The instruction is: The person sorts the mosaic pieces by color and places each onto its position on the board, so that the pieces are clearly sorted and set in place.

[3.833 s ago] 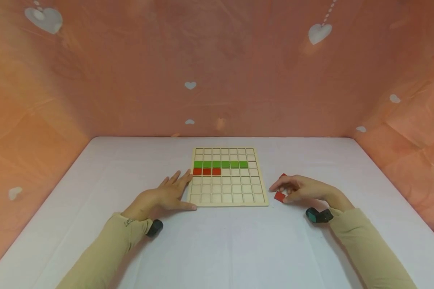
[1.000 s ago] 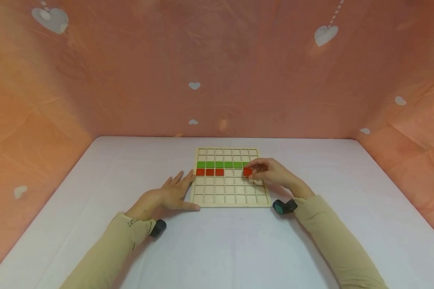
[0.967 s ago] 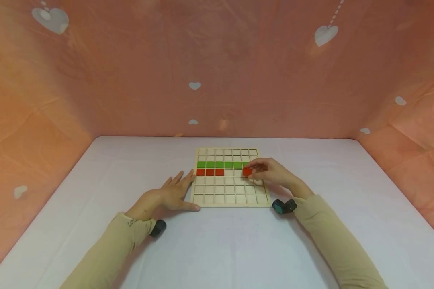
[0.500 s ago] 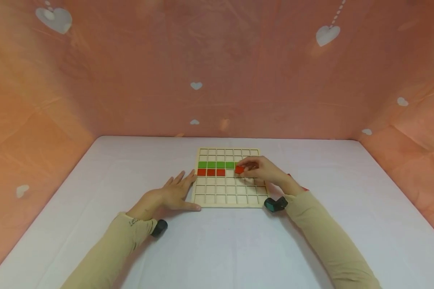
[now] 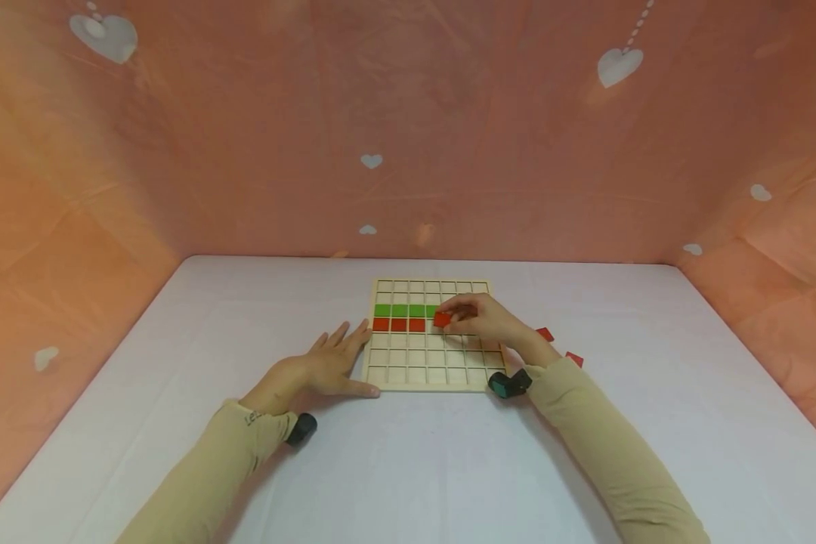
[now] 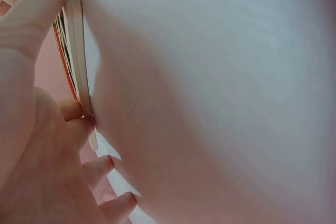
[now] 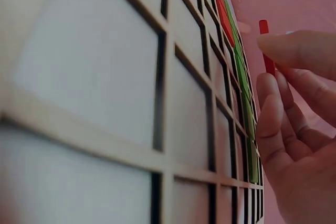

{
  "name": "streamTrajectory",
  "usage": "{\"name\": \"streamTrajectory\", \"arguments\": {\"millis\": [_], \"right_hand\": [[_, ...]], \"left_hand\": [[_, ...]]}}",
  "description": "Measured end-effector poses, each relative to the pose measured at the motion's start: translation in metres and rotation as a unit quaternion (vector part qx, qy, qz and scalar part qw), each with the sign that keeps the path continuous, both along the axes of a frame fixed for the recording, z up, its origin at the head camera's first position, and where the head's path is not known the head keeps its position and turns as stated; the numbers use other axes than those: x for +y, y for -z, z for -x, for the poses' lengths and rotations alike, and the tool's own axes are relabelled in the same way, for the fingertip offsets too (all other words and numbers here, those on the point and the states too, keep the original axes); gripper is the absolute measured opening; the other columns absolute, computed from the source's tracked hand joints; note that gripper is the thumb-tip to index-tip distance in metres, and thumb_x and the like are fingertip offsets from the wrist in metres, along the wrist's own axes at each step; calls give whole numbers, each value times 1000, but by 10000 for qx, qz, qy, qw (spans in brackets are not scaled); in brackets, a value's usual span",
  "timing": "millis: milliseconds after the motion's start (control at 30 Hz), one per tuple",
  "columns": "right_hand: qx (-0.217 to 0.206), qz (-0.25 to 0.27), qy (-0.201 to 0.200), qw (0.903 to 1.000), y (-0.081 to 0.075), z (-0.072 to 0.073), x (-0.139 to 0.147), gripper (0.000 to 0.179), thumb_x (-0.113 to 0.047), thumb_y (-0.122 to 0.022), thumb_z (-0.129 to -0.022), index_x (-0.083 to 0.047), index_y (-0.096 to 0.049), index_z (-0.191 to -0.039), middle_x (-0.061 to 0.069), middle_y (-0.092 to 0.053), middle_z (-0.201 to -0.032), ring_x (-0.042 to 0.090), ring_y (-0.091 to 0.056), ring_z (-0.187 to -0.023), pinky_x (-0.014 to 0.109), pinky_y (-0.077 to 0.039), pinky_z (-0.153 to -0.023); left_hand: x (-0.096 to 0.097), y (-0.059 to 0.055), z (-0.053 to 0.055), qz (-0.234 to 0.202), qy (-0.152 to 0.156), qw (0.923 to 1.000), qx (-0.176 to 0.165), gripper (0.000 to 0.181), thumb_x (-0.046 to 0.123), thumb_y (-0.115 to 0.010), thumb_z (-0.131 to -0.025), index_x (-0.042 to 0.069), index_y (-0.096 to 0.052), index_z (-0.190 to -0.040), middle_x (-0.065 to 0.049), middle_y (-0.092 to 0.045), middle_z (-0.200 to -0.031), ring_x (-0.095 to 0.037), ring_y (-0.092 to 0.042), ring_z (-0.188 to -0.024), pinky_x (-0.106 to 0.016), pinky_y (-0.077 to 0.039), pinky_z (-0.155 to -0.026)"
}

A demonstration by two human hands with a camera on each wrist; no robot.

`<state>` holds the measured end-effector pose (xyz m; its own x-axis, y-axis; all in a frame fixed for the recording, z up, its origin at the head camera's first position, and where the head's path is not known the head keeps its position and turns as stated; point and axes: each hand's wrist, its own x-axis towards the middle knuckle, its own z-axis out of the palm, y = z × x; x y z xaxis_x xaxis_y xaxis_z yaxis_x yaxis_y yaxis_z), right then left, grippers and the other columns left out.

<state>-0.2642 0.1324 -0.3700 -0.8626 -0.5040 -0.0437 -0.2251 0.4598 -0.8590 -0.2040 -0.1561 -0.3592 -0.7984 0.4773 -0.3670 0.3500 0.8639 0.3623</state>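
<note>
A pale wooden grid board (image 5: 408,375) lies on the white table. Green square tiles (image 5: 399,310) fill part of one row, its right end covered by my right hand. Below them, three red tiles (image 5: 398,325) sit side by side at the left. My right hand (image 5: 486,317) pinches another red tile (image 5: 442,319) between thumb and fingers, just right of those three. In the right wrist view the pinched tile (image 7: 264,30) is held apart from the board. My left hand (image 5: 326,368) has its fingers spread, touching the board's left edge with thumb and fingertips.
Two loose red tiles (image 5: 574,359) lie on the table (image 5: 408,468) right of the board, by my right wrist. A pink cloth backdrop (image 5: 408,113) with white hearts rises behind and at both sides.
My right hand first handled a red tile right of the board, then carried it left over the board toward the three red tiles. My left hand stays at the board's edge.
</note>
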Motion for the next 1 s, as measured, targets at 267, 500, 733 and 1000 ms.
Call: {"name": "streamTrajectory", "arguments": {"millis": [267, 500, 733, 1000], "right_hand": [[146, -70, -40, 9999, 3, 3, -8, 35, -5, -70, -85, 1, -64, -119, 13, -67, -96, 14, -59, -82, 24, -49, -73], [231, -323, 32, 9992, 3, 3, -13, 33, -6, -70, -85, 0, -65, -118, 11, -67, -96, 15, -60, -84, 26, -49, -75], [395, -589, -48, 9975, 3, 5, -16, 34, -7, -71, -84, -1, -66, -117, 11, -66, -99, 17, -59, -87, 26, -48, -76], [426, -689, -140, 9966, 0, 4, -17, 33, -6, -70, -85, 0, -66, -117, 14, -66, -107, 19, -59, -90, 27, -48, -77]], "left_hand": [[-1, 0, 0, 12, 18, 10000, 25, 103, 52, -66, -85, 0, -9, -153, -14, 1, -162, -40, 2, -147, -60, -3, -117], [0, 1, 1, 56, 0, 10000, 38, 104, 54, -65, -85, 1, -8, -153, -14, 1, -162, -39, 3, -148, -59, -3, -117], [0, 2, 1, 83, 9, 10000, 28, 104, 55, -65, -85, 2, -8, -153, -13, 1, -162, -38, 3, -148, -58, -3, -117], [-2, 2, 1, 71, 33, 10000, 57, 105, 55, -65, -84, 1, -8, -153, -14, 0, -162, -39, 2, -148, -59, -4, -117]]}}
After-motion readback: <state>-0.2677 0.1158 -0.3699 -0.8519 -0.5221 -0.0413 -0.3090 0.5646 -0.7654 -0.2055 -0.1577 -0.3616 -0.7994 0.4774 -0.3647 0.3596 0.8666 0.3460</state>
